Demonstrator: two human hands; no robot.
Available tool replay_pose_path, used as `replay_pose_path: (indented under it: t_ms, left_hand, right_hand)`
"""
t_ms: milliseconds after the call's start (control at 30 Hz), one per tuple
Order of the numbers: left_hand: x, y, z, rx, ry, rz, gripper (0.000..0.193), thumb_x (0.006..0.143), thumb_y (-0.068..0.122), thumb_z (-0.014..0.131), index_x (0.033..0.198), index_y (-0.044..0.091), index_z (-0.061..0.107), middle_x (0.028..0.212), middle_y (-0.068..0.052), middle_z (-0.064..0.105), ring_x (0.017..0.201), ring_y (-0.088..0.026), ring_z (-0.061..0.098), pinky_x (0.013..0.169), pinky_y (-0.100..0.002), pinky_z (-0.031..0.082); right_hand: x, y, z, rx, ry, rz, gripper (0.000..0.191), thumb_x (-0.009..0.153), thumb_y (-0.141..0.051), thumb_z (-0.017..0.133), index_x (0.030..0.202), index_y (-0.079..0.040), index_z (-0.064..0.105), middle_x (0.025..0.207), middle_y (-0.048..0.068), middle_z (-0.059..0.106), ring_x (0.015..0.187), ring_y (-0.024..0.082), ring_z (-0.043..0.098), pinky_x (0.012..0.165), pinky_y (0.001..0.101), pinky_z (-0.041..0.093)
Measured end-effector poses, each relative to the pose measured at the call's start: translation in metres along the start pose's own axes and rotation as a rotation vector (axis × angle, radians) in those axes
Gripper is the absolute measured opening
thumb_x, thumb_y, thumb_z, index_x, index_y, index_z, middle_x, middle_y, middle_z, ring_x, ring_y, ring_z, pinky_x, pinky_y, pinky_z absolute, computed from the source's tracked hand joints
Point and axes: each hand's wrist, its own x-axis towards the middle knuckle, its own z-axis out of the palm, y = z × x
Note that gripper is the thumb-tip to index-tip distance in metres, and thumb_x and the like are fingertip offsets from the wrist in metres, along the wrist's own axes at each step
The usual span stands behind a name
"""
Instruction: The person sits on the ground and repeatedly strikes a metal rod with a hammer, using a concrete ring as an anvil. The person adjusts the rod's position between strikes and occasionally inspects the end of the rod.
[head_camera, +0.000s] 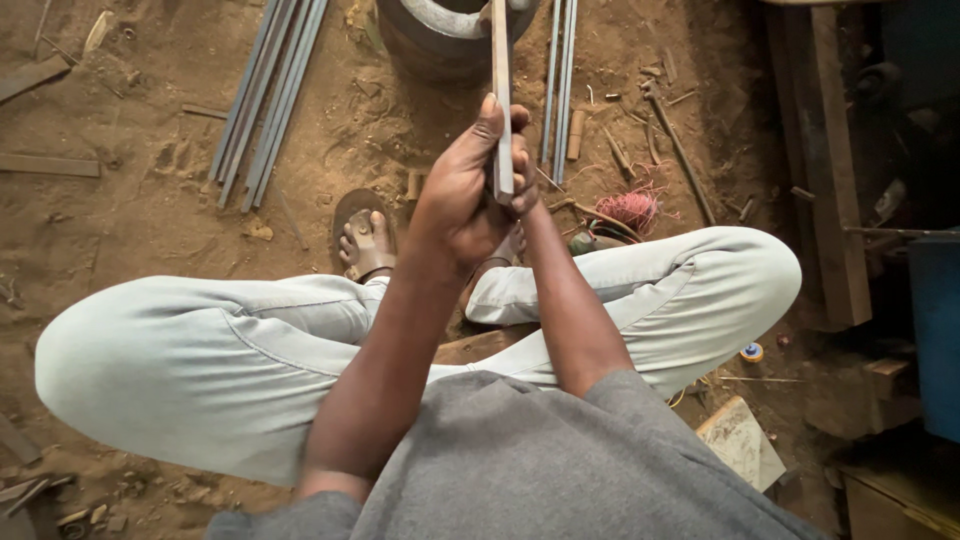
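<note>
Bar: flat metal strip (501, 90), narrow and straight, standing close to upright in front of me — its near end sits in my hands, its far end runs up to the dark round drum (440, 40) at the far edge of view.
Left hand: my left hand (455, 205) is wrapped tight round the near end of the strip, thumb laid up along its face.
Right hand: my right hand (520, 185) sits mostly behind the left; I see its fingers curled onto the same end, so I take it as clamped on the strip too.
Handling: I judge the strip stiff and fairly heavy for its width — it should not flex. The thin edges look hard, maybe sharp, and bare metal could slide in a dusty palm.
Where to hold: flat faces against the palm, not the edges; both hands stacked at the near end as now give the most control over the far tip.
Ground: packed dirt (150, 200) with a bundle of grey rods (265, 100) to the far left and two thin rods (560, 90) just right of the strip.
Nearby: a sandalled foot (362, 240) to the left of the hands, a tangle of pink wire (628, 210) to the right, and a long wooden plank (825, 170) further right.
</note>
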Motion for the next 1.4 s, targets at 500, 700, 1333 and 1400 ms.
replay_pose_path:
  t_ms: [500, 700, 1333, 1400]
  left_hand:
    - [0.008, -0.006, 0.038, 0.006, -0.072, -0.006, 0.044, 0.104, 0.041, 0.059, 0.119, 0.001, 0.055, 0.078, -0.012, 0.069, 0.058, -0.02, 0.067, 0.051, -0.034, 0.055]
    - [0.01, -0.007, 0.036, 0.036, -0.091, 0.006, 0.044, 0.103, 0.041, 0.06, 0.119, 0.001, 0.054, 0.077, -0.013, 0.07, 0.056, -0.021, 0.068, 0.05, -0.034, 0.057]
    - [0.003, -0.004, 0.029, -0.067, -0.188, -0.007, 0.052, 0.114, 0.03, 0.046, 0.148, -0.009, 0.041, 0.094, -0.016, 0.07, 0.078, -0.023, 0.075, 0.07, -0.039, 0.064]
    - [0.002, -0.002, 0.028, -0.079, -0.202, -0.021, 0.052, 0.114, 0.028, 0.045, 0.15, -0.009, 0.039, 0.097, -0.016, 0.07, 0.082, -0.024, 0.075, 0.073, -0.039, 0.065]
  right_hand:
    - [-0.016, -0.006, -0.01, -0.062, 0.039, -0.056, 0.04, 0.104, -0.031, 0.043, 0.072, -0.013, 0.058, 0.054, 0.003, 0.054, 0.039, 0.018, 0.052, 0.036, 0.0353, 0.044]
    - [-0.016, -0.003, -0.011, -0.081, 0.061, -0.052, 0.039, 0.104, -0.031, 0.044, 0.073, -0.012, 0.058, 0.055, 0.003, 0.055, 0.039, 0.018, 0.052, 0.036, 0.035, 0.044]
    - [-0.016, -0.002, -0.01, -0.11, 0.085, -0.063, 0.036, 0.104, -0.033, 0.046, 0.078, -0.011, 0.059, 0.058, 0.002, 0.055, 0.042, 0.016, 0.053, 0.037, 0.034, 0.044]
    - [-0.016, -0.002, -0.01, -0.113, 0.085, -0.062, 0.036, 0.104, -0.033, 0.046, 0.078, -0.011, 0.059, 0.058, 0.002, 0.055, 0.042, 0.016, 0.053, 0.037, 0.0339, 0.044]
